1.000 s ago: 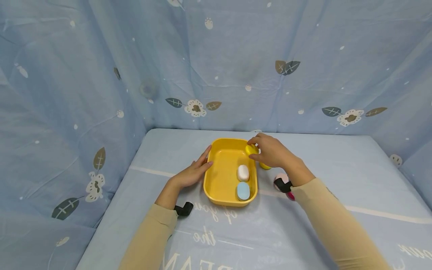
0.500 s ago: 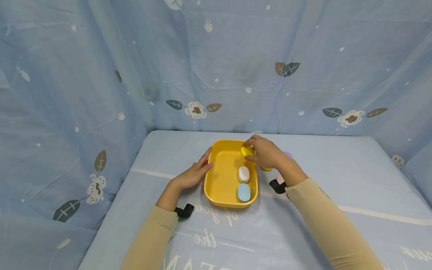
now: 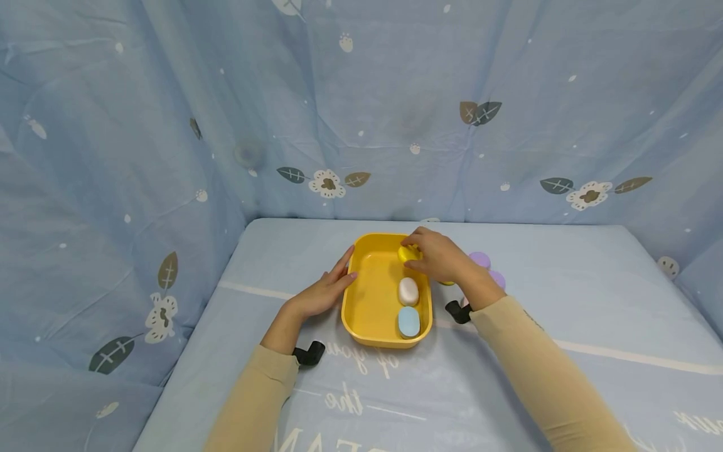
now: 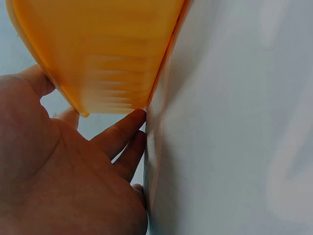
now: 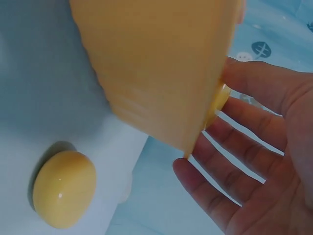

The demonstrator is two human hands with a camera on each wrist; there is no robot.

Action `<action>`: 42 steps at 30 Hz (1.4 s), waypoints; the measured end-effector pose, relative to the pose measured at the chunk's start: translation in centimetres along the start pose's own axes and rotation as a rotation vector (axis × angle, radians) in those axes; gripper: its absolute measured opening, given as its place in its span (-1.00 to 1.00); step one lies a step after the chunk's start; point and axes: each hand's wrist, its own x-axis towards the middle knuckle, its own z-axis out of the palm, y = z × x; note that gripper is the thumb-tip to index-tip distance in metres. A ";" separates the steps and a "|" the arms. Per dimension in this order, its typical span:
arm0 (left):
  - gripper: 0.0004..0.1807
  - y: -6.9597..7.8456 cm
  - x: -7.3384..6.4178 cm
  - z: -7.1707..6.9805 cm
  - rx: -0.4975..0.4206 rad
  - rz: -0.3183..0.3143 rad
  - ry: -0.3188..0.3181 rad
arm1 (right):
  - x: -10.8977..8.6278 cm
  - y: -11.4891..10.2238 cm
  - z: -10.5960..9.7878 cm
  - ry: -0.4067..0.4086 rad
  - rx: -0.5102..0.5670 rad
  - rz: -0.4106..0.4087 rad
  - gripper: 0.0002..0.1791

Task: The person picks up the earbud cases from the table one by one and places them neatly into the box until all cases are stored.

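Observation:
A yellow rectangular tub (image 3: 369, 342) with rounded corners sits on the cloth-covered table. Inside, along its right side, lie a white rounded piece (image 3: 408, 292) and a light blue oval piece (image 3: 409, 322). My right hand (image 3: 443, 256) reaches over the far right rim and pinches a shiny yellow rounded piece (image 3: 408, 253) between thumb and fingers, low over the tub's far right corner. My left hand (image 3: 316, 295) rests against the tub's left wall, its fingers fairly straight. In the left wrist view the fingertips (image 4: 138, 116) touch the lower edge of the wall.
Another yellow rounded piece (image 5: 65, 189) lies on the table right of the tub, mostly behind my right hand in the head view. Two purple round pieces (image 3: 480, 260) show beyond my right forearm, and a pink one is partly covered. A patterned blue curtain (image 3: 361, 113) hangs behind.
My right hand has moved left over the rim, carrying the yellow piece further inside the tub. The purple pieces have come into view behind the arm. My left hand stays in place.

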 end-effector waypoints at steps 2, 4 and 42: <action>-0.30 -0.1 0.0 0.0 0.001 0.002 0.000 | 0.1 0.1 0.2 -0.002 -0.001 0.003 -0.47; -0.29 -0.1 0.0 -0.1 0.003 0.006 0.000 | 0.2 0.1 0.4 -0.006 -0.003 0.007 -0.47; -0.28 -0.1 0.1 -0.1 0.018 0.027 0.002 | 1.1 0.0 2.7 -0.091 -0.212 -0.035 -0.55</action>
